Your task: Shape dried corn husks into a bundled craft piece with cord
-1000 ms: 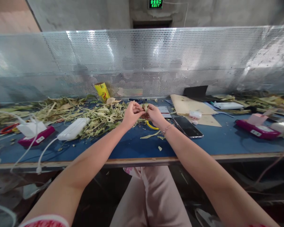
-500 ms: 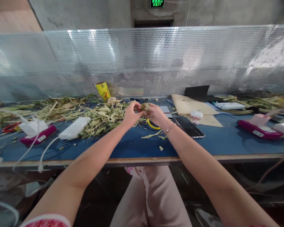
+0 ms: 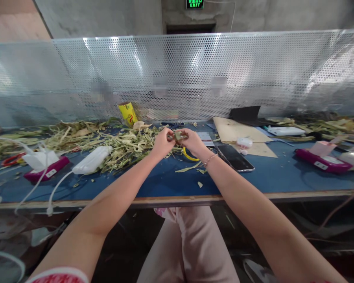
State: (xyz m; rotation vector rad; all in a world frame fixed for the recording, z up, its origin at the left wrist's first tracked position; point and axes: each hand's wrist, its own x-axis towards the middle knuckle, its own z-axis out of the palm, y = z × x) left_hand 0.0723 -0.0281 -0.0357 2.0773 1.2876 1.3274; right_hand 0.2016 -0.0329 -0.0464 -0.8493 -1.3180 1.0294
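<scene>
Left hand and right hand hold a greenish-brown piece between them, each grip a narrow pinch, above the table, beside the leaf heap. Fingertip working seems in hand; next calls for light, steady pressure.

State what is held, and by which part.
A small greenish piece, by opposite sides, between the left hand and right hand; exact grip points are hidden.
</scene>
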